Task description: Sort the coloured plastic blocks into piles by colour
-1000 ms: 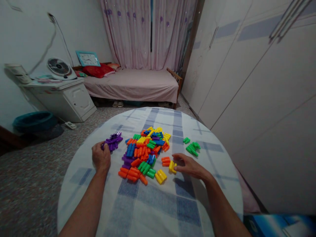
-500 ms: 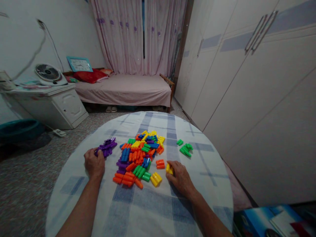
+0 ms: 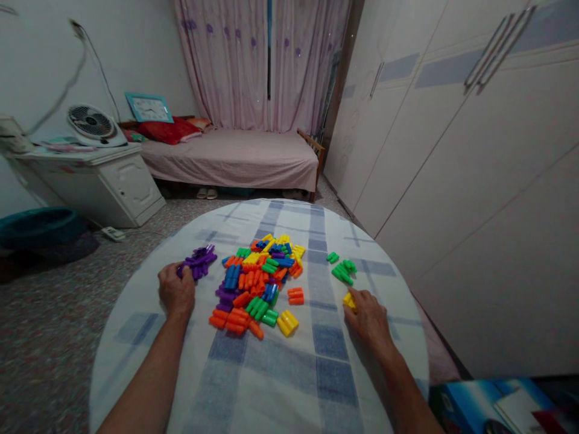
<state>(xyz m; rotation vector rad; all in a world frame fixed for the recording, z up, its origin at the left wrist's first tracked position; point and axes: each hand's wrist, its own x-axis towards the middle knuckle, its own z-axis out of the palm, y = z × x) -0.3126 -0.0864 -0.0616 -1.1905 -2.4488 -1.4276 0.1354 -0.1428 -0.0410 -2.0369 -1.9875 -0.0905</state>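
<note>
On the round table, a mixed heap of plastic building blocks [image 3: 253, 280] in orange, yellow, blue, green and purple lies between my hands. My left hand [image 3: 176, 292] is at the near end of a pile of purple blocks [image 3: 199, 262], its fingers closed on a purple block at the pile's edge. My right hand [image 3: 368, 313] grips a yellow block [image 3: 349, 301] low over the cloth, just in front of a small group of green blocks [image 3: 344, 271]. A loose yellow block [image 3: 288, 323] and an orange block [image 3: 295, 296] sit at the heap's right side.
A checked cloth [image 3: 280, 386] covers the table. Behind it stands a bed [image 3: 244, 150]; a white cabinet with a fan [image 3: 93, 123] is at the left. Wardrobe doors [image 3: 474, 211] run along the right, and a blue box [image 3: 488, 404] lies at the lower right.
My right hand has moved right with the yellow block, away from the heap and nearer the green blocks. My left hand stays at the purple pile. The view has shifted slightly.
</note>
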